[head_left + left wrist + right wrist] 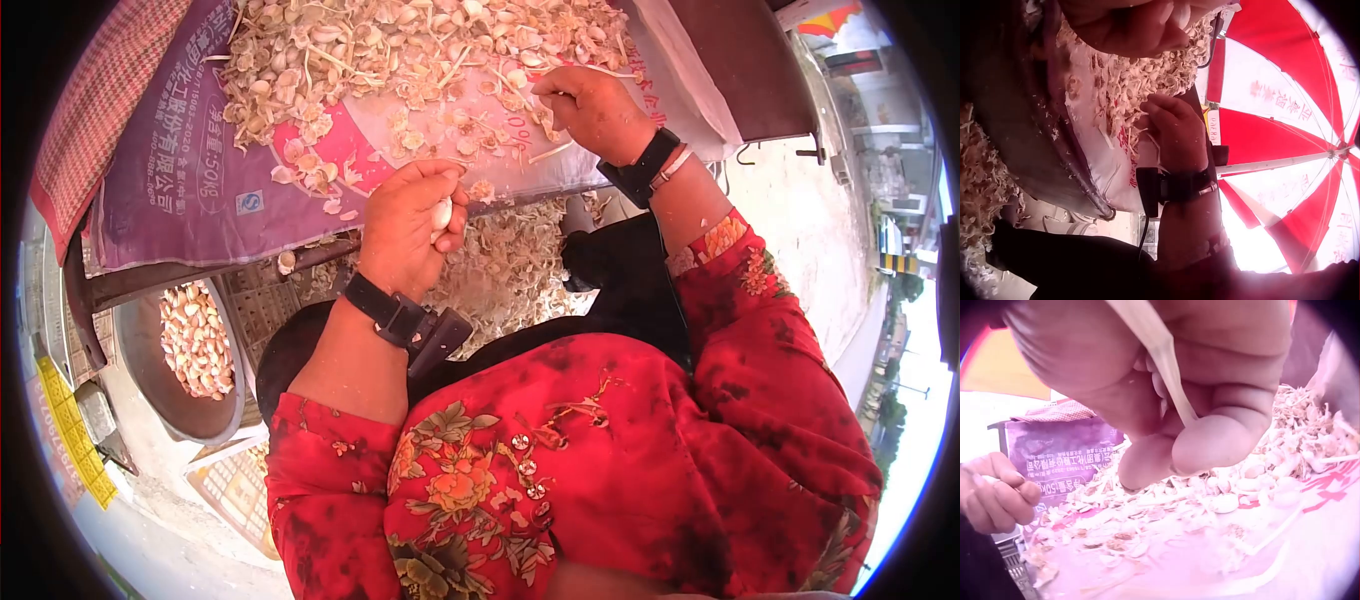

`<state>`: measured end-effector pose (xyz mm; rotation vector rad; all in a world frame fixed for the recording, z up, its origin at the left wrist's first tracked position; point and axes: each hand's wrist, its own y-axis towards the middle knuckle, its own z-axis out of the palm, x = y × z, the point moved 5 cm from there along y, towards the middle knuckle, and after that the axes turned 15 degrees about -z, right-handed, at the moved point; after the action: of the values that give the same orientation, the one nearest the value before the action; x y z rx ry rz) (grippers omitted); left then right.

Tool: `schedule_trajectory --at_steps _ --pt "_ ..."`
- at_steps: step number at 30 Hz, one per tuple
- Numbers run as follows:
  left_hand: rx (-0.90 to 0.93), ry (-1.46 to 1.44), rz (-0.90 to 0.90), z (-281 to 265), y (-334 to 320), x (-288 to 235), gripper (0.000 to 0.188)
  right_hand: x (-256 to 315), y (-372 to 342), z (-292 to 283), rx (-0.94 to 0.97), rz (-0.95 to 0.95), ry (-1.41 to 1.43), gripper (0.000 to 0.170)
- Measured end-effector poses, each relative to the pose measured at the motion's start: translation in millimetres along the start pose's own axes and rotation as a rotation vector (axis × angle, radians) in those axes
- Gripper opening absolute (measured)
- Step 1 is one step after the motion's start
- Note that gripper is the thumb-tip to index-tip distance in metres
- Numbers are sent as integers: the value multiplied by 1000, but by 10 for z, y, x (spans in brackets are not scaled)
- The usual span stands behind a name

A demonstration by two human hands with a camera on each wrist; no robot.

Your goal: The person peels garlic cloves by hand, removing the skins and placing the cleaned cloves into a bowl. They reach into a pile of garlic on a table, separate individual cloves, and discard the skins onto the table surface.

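Observation:
The left hand (413,225) is curled round a pale garlic clove (441,213) just in front of the table's near edge. From the side, the right wrist view shows this same hand (1000,499). Over the right part of the sacking, the right hand (600,115) has its fingers bent, with the pile of garlic and husks (400,50) beyond it. A dry stem (1163,359) runs across that hand (1210,381) and is pinched at the fingertips. In the left wrist view the left hand (1135,28) is partly cut off at the top, and the right hand (1179,137) appears lower.
Printed purple sacking (190,190) covers the table, with a checked cloth (115,90) at its left. A metal basin (150,370) holding cloves stands at lower left, beside a crate (235,490). Husks (500,260) lie below the table. A red and white umbrella (1266,137) stands behind.

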<state>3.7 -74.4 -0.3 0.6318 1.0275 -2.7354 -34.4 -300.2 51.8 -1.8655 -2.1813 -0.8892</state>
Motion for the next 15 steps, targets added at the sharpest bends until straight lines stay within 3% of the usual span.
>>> schedule_trajectory --at_steps 4,5,9,12,15 --pt "13 -2 -5 -3 37 -8 13 -372 287 267 153 -165 -372 23" --pt "15 1 -3 1 43 -15 13 -450 325 353 311 -62 -358 27" --pt "24 -15 0 18 49 -25 13 -501 406 432 378 73 -428 27" --pt "24 -7 -5 32 60 -38 13 -570 349 320 159 107 -119 28" --pt "48 0 -16 37 96 -9 14 -547 198 283 38 393 647 30"
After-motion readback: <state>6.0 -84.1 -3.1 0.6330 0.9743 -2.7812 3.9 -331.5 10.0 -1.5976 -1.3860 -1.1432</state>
